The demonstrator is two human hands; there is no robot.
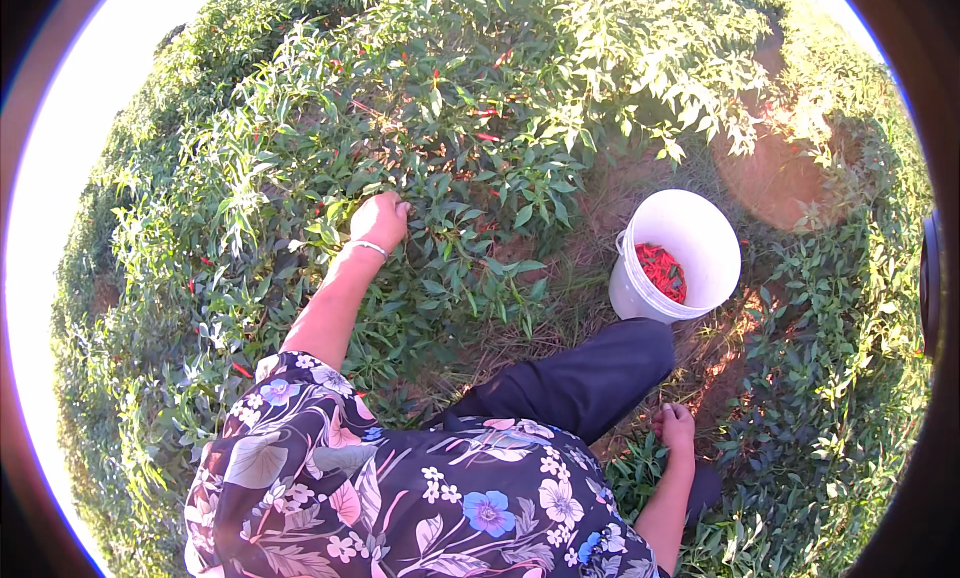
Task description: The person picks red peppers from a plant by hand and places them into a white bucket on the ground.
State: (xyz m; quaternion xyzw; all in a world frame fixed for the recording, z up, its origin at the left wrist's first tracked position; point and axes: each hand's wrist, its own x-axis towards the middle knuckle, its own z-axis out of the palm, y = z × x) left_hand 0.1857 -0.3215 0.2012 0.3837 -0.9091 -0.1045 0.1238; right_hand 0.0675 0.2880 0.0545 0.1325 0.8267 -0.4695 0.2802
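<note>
My left hand (381,219) reaches into a leafy chili pepper plant (450,270), a bracelet on its wrist. Its fingers are curled at the leaves, and whether they hold anything is hidden. At the lower right, beside my bent knee, my right hand (673,424) hangs low over the plants with its fingers partly curled; I cannot tell if something is in it. A white plastic bucket (712,248) stands tilted just beyond my knee, with red chili peppers (660,272) at its bottom. More red chili peppers (489,137) hang among the leaves ahead.
Dense chili plants (840,278) line the right side, and others spread across the left and far ground. Dry grass and reddish soil (600,210) lie between the rows. My dark trouser leg (577,383) is bent beside the bucket.
</note>
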